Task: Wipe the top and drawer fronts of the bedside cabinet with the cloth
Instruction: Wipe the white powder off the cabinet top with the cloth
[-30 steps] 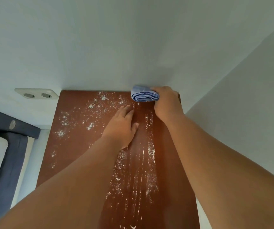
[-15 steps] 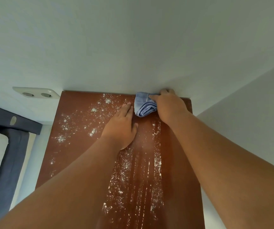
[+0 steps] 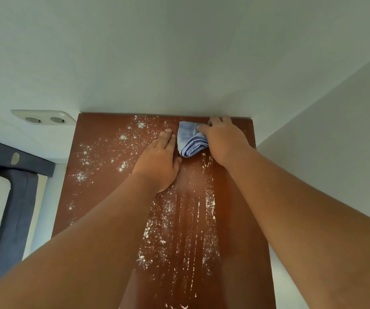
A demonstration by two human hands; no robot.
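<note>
The brown top of the bedside cabinet (image 3: 103, 181) fills the middle of the view, speckled with white powder on its left half and streaked with powder down the centre. A folded light blue cloth (image 3: 189, 139) lies on the top near the back wall. My right hand (image 3: 225, 141) presses on the cloth and grips it. Flat on the wood just left of the cloth rests my left hand (image 3: 158, 163), fingers together, holding nothing. The drawer fronts are out of view.
White walls close in the cabinet at the back and on the right. A white double socket (image 3: 43, 118) sits on the wall to the left. A bed with a dark blue frame (image 3: 12, 221) and white mattress stands at the far left.
My right hand has drawn the cloth from the back edge a little toward me and down onto the top. The left hand has stayed flat in place.
</note>
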